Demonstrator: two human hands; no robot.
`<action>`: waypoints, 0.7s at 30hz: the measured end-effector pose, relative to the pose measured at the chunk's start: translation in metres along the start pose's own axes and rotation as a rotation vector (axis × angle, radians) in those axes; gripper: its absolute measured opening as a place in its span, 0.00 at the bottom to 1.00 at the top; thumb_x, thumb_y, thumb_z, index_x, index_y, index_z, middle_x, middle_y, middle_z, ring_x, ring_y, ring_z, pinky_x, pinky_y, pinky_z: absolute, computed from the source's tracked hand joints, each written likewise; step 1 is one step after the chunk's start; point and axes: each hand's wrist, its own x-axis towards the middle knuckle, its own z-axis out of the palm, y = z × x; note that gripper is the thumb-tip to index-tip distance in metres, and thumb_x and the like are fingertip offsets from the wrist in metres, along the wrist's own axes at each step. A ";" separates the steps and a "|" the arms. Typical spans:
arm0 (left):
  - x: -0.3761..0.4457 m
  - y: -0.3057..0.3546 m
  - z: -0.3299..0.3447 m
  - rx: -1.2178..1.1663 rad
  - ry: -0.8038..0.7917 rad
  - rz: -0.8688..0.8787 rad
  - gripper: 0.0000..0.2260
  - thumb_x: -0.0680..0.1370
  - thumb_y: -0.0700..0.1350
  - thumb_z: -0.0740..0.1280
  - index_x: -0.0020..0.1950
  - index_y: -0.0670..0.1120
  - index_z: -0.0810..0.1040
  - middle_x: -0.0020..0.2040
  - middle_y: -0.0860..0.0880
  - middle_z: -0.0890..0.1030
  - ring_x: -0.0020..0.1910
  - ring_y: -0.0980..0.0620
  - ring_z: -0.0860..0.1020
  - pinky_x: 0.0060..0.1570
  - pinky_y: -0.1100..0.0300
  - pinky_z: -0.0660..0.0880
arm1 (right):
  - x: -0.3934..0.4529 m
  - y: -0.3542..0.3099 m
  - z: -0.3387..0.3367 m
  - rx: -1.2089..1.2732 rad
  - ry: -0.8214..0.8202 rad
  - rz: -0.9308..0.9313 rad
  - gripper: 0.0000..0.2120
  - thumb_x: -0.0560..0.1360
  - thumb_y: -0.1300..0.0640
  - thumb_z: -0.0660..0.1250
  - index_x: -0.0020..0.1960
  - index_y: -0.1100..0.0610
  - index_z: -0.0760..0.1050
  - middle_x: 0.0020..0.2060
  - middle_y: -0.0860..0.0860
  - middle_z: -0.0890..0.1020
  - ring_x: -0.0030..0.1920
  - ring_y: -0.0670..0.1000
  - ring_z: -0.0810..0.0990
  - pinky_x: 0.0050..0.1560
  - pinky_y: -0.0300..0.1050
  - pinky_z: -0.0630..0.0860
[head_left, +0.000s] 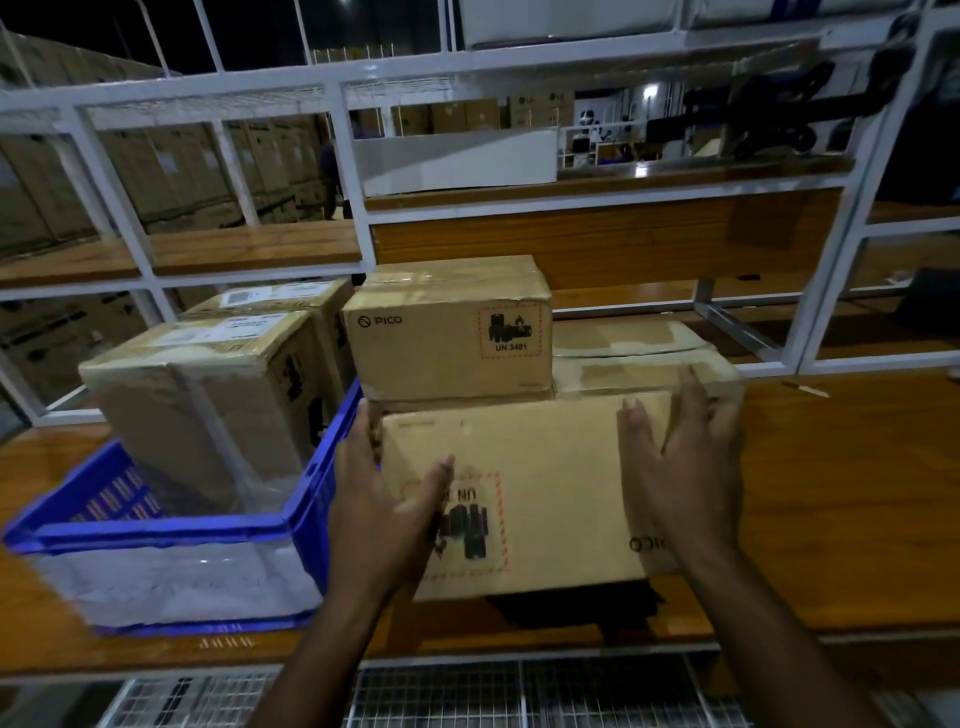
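A brown cardboard box (540, 499) with an upside-down PICO logo and battery label sits tilted in front of me above the wooden table (831, 493). My left hand (384, 499) grips its left edge, thumb on the top face and fingers round the side. My right hand (680, 467) lies on the box's right part with fingers spread and nearly straight. Behind it a second PICO box (447, 332) stands on a flat carton (639, 358).
A blue plastic crate (171, 530) lined with clear plastic stands at the left and holds two taped cardboard boxes (208, 395). A white metal rack (353, 171) with wooden shelves rises behind. A small knife-like tool (805, 388) lies at the right. Wire mesh (467, 696) runs below the table edge.
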 end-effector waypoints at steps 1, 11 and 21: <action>-0.003 -0.003 0.001 -0.008 0.008 0.000 0.39 0.75 0.60 0.71 0.80 0.60 0.55 0.70 0.58 0.64 0.62 0.61 0.69 0.53 0.60 0.72 | -0.005 0.003 0.002 0.014 -0.008 0.002 0.31 0.77 0.32 0.54 0.75 0.46 0.61 0.69 0.51 0.59 0.66 0.58 0.67 0.52 0.50 0.71; -0.023 -0.046 0.014 0.179 -0.008 -0.182 0.23 0.72 0.72 0.63 0.54 0.56 0.74 0.54 0.53 0.67 0.53 0.51 0.75 0.46 0.51 0.78 | -0.044 0.041 0.030 -0.088 -0.090 0.026 0.17 0.76 0.39 0.63 0.52 0.51 0.64 0.51 0.50 0.65 0.51 0.51 0.69 0.39 0.45 0.70; -0.001 -0.033 0.031 0.454 -0.327 0.169 0.23 0.78 0.56 0.69 0.72 0.52 0.73 0.75 0.52 0.66 0.72 0.53 0.66 0.70 0.55 0.68 | -0.036 0.023 0.047 -0.431 -0.242 -0.282 0.08 0.76 0.49 0.66 0.53 0.48 0.79 0.57 0.46 0.78 0.60 0.47 0.73 0.67 0.52 0.66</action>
